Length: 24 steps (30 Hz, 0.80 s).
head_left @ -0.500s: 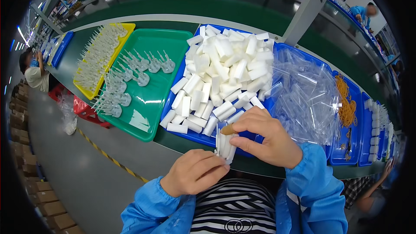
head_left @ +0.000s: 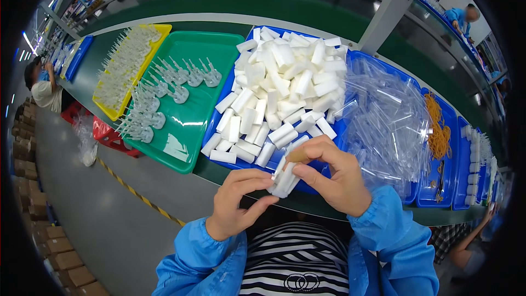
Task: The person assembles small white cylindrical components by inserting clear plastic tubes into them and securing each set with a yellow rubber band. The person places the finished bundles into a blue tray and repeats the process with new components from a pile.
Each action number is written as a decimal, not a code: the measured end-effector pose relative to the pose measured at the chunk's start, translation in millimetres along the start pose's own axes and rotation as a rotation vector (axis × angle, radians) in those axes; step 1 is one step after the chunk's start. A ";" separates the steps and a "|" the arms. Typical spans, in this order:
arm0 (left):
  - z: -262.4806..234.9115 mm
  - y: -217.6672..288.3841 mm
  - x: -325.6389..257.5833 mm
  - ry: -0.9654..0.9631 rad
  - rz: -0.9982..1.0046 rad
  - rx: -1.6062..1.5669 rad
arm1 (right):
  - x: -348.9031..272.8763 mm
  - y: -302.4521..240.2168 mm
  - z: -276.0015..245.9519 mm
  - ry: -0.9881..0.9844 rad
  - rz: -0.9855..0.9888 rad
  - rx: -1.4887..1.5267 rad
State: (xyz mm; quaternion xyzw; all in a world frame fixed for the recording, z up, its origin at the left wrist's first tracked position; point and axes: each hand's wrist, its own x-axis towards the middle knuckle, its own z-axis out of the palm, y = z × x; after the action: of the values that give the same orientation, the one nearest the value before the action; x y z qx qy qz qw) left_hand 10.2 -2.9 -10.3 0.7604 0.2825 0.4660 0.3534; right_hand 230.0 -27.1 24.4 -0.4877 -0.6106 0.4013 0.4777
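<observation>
In front of my body, a small white part with a round base and upright prongs or tubes is held tilted between both hands. My left hand pinches its base from the left, thumb below and fingers above. My right hand is closed on its upper end from the right, with a tan finger cot on one fingertip. Just beyond is a heap of white foam-like cylinders in a blue tray. My fingers cover much of the part, so its inner details are hidden.
Similar pronged parts stand in a green tray at the left, and many more fill a yellow tray. Clear plastic tubes pile up at the right, beside orange rubber bands. A grey post rises behind.
The white part has tilted, its top leaning to the right. My left hand has opened out from a curled grip to a thumb-and-finger pinch at the base. My right hand has shifted slightly left.
</observation>
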 end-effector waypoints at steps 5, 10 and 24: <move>-8.4 1.5 -6.7 -0.010 0.093 0.210 | 15.2 1.0 -12.9 0.104 -0.199 -0.513; -10.7 3.4 -4.5 -0.032 0.134 0.371 | 20.9 10.2 -10.1 -0.160 -0.383 -1.051; -4.5 1.3 -2.3 -0.114 0.188 0.443 | 23.9 -12.6 -10.2 -0.109 0.264 -0.157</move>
State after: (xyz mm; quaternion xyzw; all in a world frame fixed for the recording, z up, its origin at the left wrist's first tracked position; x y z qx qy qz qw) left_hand 5.3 -4.3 -9.0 0.8673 0.2853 0.3800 0.1484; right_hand 235.7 -6.0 43.3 -0.5770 -0.5957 0.4377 0.3474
